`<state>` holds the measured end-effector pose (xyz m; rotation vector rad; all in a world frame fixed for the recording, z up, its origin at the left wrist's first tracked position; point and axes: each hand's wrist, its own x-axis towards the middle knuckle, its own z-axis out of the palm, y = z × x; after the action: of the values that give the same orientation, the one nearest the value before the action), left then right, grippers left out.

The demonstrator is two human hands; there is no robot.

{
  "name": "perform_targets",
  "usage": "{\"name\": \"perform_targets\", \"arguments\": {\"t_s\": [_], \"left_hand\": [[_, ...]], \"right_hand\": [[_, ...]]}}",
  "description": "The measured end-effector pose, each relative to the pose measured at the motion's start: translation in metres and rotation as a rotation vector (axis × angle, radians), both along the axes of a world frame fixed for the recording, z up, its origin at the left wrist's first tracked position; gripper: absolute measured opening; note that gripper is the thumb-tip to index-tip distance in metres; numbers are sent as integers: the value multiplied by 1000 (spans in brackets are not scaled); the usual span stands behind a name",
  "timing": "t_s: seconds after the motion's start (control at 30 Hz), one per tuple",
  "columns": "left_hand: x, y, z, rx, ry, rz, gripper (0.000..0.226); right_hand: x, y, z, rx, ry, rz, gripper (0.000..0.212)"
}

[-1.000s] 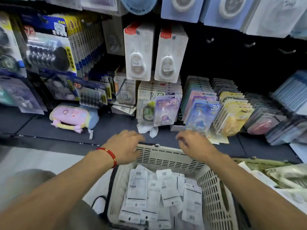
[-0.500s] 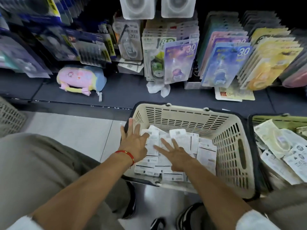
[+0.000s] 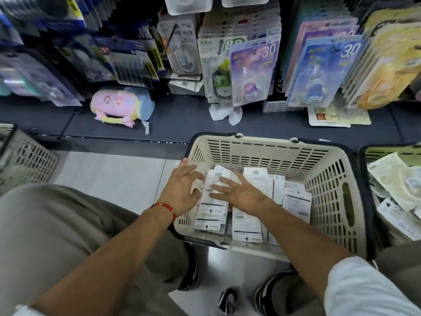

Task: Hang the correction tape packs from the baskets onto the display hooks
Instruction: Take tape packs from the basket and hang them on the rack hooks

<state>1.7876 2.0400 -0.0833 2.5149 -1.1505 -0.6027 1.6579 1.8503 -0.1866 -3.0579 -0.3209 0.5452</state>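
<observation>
Both hands in cream basket (image 3: 268, 153), fingers spread, holding nothing. Left hand (image 3: 181, 190) near left wall; right hand (image 3: 239, 192) rests flat on correction tape packs (image 3: 296, 201) covering basket bottom.

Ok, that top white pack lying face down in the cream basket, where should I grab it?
Pinch the white pack by its far barcode end, coming from above: it lies flat on the pile in the cream basket, that end raised and free.
</observation>
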Motion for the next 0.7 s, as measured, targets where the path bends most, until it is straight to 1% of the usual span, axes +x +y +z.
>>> {"name": "perform_targets", "arguments": {"t_s": [0.07, 0.13, 0.17, 0.23, 0.3, 0.37, 0.43, 0.47, 0.5, 0.53, 0.6, 0.63, 0.67, 0.7], "left_hand": [[0, 0, 5, -5, 16, 34, 40], [-1, -2, 11, -50, 31, 98, 39], [-2, -5, 14, -94, 41, 143, 38], [-4, -11, 18, -191, 68, 229, 38], [-6, -18, 19, -270, 141, 287, 44], [-11, -27, 17, -297, 340, 324, 64], [-20, -34, 15, -298, 616, 336, 82], [-24, -36, 12, -306, 730, 328, 83], [-28, -37, 10, -323, 812, 323, 79], [-30, -38, 7, -348, 865, 334, 71], [-30, -36, 5, -396, 897, 376, 55], [-29, -35, 6, -410, 888, 395, 47], [-27, -33, 8, -420, 871, 421, 40], [-24, -31, 9, -431, 857, 454, 37]], "right_hand": [[-1, -7, 7, 160, -94, -112, 64], [-1, -13, 18, 421, -155, -350, 46], [-1, -17, 26, 529, -164, -482, 39], [-3, -27, 42, 722, -147, -733, 32], [-6, -38, 62, 961, -119, -996, 22], [-10, -46, 78, 1242, -115, -1176, 14], [-12, -45, 90, 1522, -78, -1212, 13], [-11, -41, 94, 1640, -51, -1187, 14], [-10, -35, 97, 1727, -28, -1158, 15], [-7, -30, 97, 1775, -10, -1134, 16], [-2, -20, 92, 1763, -8, -1131, 24], [-1, -16, 87, 1711, -37, -1163, 30], [-2, -14, 82, 1607, -78, -1205, 35], [-6, -14, 75, 1412, -130, -1228, 37]]}}
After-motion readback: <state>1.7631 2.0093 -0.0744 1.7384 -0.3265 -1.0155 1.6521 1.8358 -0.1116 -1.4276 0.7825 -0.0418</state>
